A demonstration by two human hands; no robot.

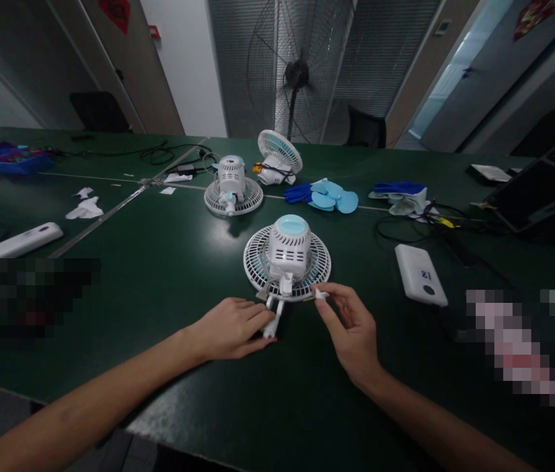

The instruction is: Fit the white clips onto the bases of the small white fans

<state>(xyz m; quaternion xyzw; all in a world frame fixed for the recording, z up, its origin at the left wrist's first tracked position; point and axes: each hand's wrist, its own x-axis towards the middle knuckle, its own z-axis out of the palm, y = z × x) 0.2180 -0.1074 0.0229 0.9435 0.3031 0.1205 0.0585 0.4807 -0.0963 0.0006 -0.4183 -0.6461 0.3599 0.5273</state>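
Note:
A small white fan lies grille-down on the green table, its motor housing with a pale blue cap facing up. My left hand rests on the table just below it, fingers closed around a small white part that sticks out from the fan's base. To the right, my right hand pinches a tiny white piece between thumb and forefinger, right at the grille's rim.
Two more small fans sit farther back, beside light blue blades and blue gloves. A white power bank lies at right, a white device at left, cables and a laptop far right. A tall floor fan stands behind.

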